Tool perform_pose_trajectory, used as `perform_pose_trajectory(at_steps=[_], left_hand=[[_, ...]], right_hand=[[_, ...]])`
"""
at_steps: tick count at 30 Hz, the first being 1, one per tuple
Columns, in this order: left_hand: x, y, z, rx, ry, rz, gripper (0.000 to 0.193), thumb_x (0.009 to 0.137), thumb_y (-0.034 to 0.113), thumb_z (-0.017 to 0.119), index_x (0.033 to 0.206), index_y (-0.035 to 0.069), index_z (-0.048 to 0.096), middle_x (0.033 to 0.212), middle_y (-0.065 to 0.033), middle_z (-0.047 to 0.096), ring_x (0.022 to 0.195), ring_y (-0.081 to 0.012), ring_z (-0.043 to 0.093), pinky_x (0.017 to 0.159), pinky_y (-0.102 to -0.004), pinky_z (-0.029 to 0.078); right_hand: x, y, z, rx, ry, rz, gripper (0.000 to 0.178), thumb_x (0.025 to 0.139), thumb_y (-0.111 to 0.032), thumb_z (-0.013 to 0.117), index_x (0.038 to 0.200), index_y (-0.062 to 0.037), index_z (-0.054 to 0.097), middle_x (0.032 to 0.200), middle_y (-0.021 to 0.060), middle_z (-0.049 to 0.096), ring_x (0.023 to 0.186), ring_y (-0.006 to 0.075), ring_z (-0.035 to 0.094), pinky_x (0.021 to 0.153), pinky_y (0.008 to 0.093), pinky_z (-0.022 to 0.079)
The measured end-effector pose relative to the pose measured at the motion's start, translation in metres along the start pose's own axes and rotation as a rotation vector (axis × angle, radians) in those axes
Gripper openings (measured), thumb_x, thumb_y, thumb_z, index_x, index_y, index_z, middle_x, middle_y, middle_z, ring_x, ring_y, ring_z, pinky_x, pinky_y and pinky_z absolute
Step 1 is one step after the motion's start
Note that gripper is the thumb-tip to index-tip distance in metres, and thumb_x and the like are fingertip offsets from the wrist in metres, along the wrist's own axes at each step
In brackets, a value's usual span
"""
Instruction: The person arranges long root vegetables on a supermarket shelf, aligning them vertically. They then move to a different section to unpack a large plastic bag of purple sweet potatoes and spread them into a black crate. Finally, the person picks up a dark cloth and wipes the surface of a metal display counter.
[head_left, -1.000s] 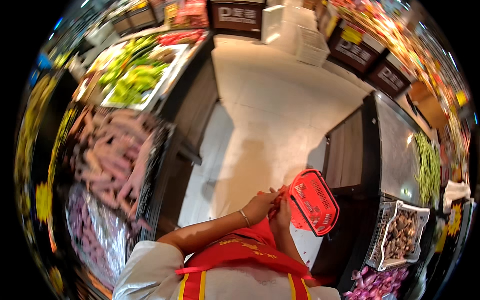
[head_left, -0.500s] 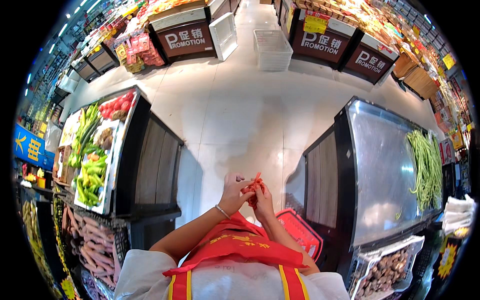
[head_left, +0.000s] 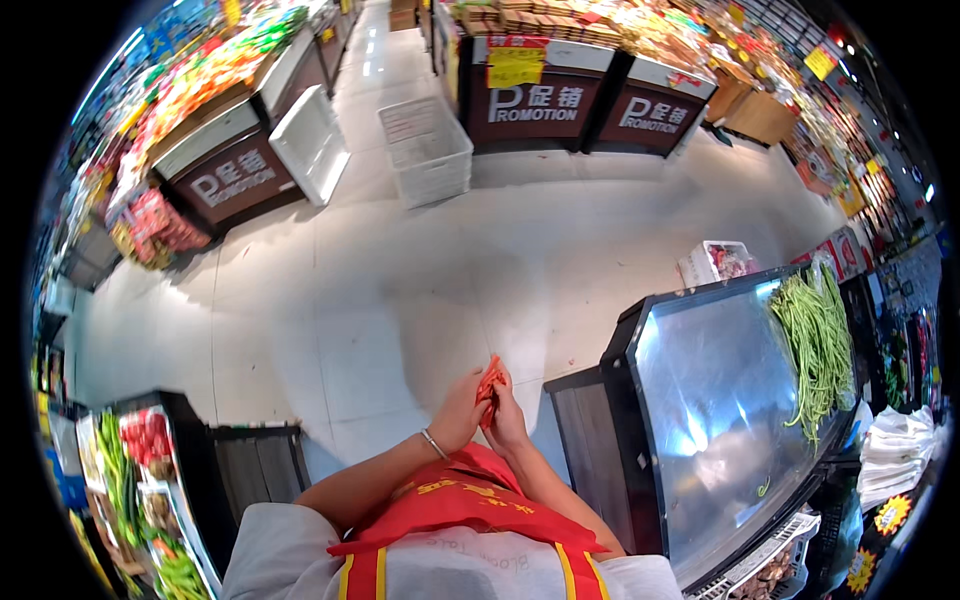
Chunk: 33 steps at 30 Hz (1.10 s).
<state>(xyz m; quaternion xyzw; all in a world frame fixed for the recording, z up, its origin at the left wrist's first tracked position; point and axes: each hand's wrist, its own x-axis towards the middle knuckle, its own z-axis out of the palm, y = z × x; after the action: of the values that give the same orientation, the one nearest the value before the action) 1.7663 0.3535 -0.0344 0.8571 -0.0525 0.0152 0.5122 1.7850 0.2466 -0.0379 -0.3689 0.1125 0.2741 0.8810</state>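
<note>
In front of my red apron (head_left: pixel 470 495), both hands come together around a small crumpled red bundle (head_left: pixel 490 382). Whether it is cloth, net or plastic, I cannot make out. My left hand (head_left: pixel 460 408), below a wrist with a pale bracelet (head_left: pixel 434 444), presses against it from the left. From the other side my right hand (head_left: pixel 507 418) closes on it, fingers partly hidden. A pointed end of the red stuff sticks up above the fingertips.
At right stands a metal-topped display table (head_left: pixel 690 400) with long green beans (head_left: pixel 815 345). A vegetable stand (head_left: pixel 185 480) is at lower left. Ahead are white stacked crates (head_left: pixel 428 155), a leaning white foam lid (head_left: pixel 312 148) and promotion counters (head_left: pixel 535 110).
My view has advanced and turned to the right, so the left stand now sits lower and the crates farther left. My hands are pressed closer together over the red bundle.
</note>
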Motion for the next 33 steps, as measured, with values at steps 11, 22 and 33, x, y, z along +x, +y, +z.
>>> perform_pose_trajectory(at_steps=[11,22,33], left_hand=[[0.316,-0.035,0.024,0.302,-0.217,0.326,0.043,0.077,0.011,0.051,0.119,0.002,0.043,0.094,-0.0141,0.052,0.088,-0.0325,0.047,0.081,-0.0419,0.035],[0.575,-0.024,0.052,0.186,-0.432,0.53,0.074,0.072,0.006,0.061,0.133,-0.003,0.021,0.111,-0.0243,0.047,0.102,-0.0394,0.045,0.087,-0.0432,0.037],[0.787,-0.046,0.128,0.097,-0.937,0.5,0.074,0.076,0.008,0.062,0.134,-0.004,0.018,0.121,-0.024,0.04,0.111,-0.0372,0.043,0.093,-0.0395,0.037]], right_hand=[[0.233,-0.126,-0.032,-0.02,0.31,-0.398,0.042,0.094,-0.013,0.041,0.133,-0.0026,0.033,0.122,0.0061,0.048,0.111,0.011,0.043,0.094,0.0246,0.034],[0.405,-0.31,-0.068,-0.057,0.598,-0.488,0.035,0.09,-0.005,0.045,0.124,0.0032,0.045,0.104,0.0035,0.057,0.089,0.0094,0.052,0.078,0.022,0.042],[0.525,-0.422,-0.161,0.515,0.632,-0.599,0.027,0.09,-0.005,0.043,0.115,0.0053,0.048,0.104,0.0114,0.058,0.089,0.0193,0.057,0.073,0.0287,0.048]])
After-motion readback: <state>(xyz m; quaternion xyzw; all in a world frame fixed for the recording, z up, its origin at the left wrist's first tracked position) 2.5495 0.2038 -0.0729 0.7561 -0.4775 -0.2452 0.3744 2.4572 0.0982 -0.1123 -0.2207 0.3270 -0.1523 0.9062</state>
